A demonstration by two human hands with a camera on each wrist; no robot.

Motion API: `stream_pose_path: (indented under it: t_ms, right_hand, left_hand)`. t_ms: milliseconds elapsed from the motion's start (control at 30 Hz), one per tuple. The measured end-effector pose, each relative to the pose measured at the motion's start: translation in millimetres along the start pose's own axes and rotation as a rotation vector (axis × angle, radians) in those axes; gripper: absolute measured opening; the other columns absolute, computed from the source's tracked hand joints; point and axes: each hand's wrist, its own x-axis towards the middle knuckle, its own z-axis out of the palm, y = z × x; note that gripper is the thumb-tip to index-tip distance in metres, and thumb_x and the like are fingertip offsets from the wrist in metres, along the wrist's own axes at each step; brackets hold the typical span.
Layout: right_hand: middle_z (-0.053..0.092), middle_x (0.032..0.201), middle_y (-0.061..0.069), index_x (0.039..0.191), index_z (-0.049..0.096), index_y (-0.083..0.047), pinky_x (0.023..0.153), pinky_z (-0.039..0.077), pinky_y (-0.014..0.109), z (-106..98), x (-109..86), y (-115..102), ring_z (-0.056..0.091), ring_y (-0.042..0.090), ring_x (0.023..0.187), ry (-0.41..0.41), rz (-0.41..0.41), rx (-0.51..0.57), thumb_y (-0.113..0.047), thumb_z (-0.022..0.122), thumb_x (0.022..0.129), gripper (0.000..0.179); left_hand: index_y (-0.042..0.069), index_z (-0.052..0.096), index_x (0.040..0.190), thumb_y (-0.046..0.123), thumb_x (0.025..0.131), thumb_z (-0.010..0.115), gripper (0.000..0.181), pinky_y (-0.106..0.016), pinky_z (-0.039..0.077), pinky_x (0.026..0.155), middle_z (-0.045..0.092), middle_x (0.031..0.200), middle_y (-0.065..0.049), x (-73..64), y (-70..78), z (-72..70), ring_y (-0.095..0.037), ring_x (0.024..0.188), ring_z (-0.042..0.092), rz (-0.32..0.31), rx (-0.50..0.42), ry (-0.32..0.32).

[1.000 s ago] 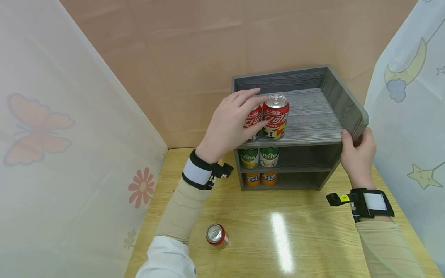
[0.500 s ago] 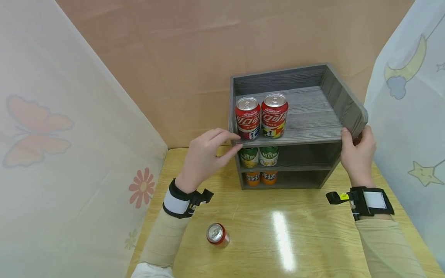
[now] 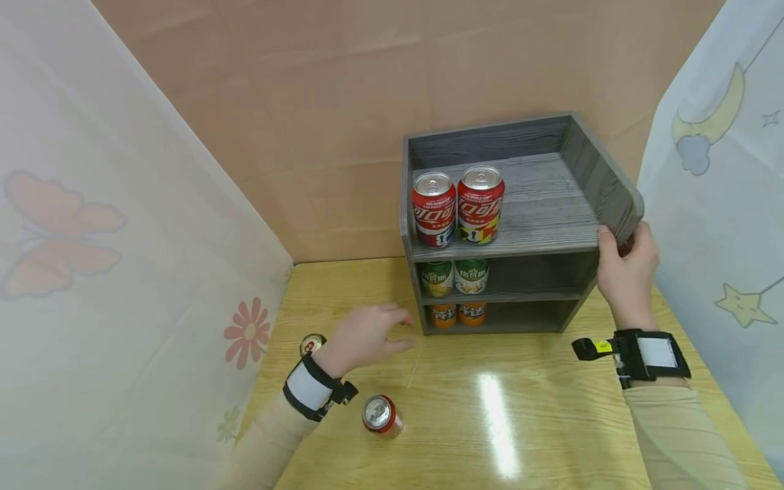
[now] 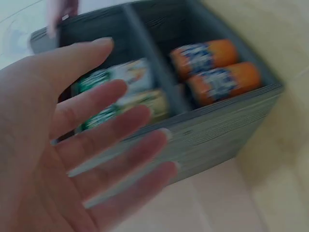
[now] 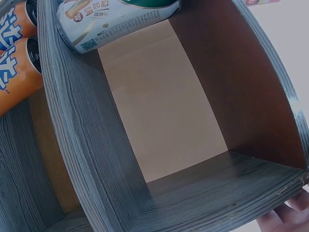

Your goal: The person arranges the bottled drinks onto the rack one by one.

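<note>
My left hand (image 3: 367,337) hangs over the table with loosely spread fingers and holds nothing, near the lower left corner of the grey wooden shelf (image 3: 533,252). My right hand (image 3: 627,275) grips the front edge of the shelf's right side panel. Two red cola cans (image 3: 480,207) stand side by side on the top tier, at its left end. Below them are two green-topped drink cans (image 3: 471,275) on the middle tier and two orange soda cans (image 4: 224,82) at the bottom. A red can (image 3: 381,415) stands on the table in front of my left hand.
Another can (image 3: 311,343) on the table is partly hidden behind my left wrist. A brown backdrop (image 3: 318,136) rises behind the shelf. White printed sheets close in the left side (image 3: 153,272) and the right side (image 3: 723,224) of the wooden table (image 3: 465,388).
My left hand has let go at the red cans on the top tier and moved down and left to over the table. A can by my left wrist has come into view. My right hand stays put.
</note>
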Motion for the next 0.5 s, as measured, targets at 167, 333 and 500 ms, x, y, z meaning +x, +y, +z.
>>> stream_pose_path:
  t_ms: [167, 333, 500]
  right_hand:
    - [0.049, 0.104, -0.014, 0.130, 0.054, -0.007, 0.072, 0.036, 0.027, 0, -0.7, 0, 0.047, 0.008, 0.088, -0.004, 0.012, -0.008, -0.032, 0.052, 0.105, 0.035]
    - [0.049, 0.103, -0.014, 0.131, 0.054, -0.004, 0.073, 0.036, 0.027, 0, -1.5, 0, 0.047, 0.007, 0.089, 0.003, 0.005, -0.006, -0.032, 0.052, 0.105, 0.038]
    - [0.049, 0.103, -0.013, 0.131, 0.054, -0.005, 0.072, 0.036, 0.027, 0, -1.2, 0, 0.047, 0.008, 0.088, 0.002, 0.005, -0.005, -0.033, 0.051, 0.105, 0.038]
  left_hand:
    - [0.020, 0.073, 0.111, 0.057, 0.084, 0.078, 0.047, -0.022, 0.049, 0.060, 0.071, 0.110, 0.005, -15.6, 1.3, 28.5, -0.008, 0.085, 0.066, -0.112, -0.034, -0.228]
    - [0.019, 0.073, 0.110, 0.060, 0.070, 0.087, 0.059, -0.024, 0.049, 0.061, 0.070, 0.105, 0.005, -29.6, 4.0, 51.4, -0.008, 0.084, 0.063, -0.154, -0.035, -0.386]
    - [0.021, 0.071, 0.109, 0.057, 0.063, 0.092, 0.063, -0.023, 0.048, 0.062, 0.067, 0.100, 0.007, -39.9, 6.7, 68.2, -0.005, 0.082, 0.058, -0.173, -0.061, -0.486]
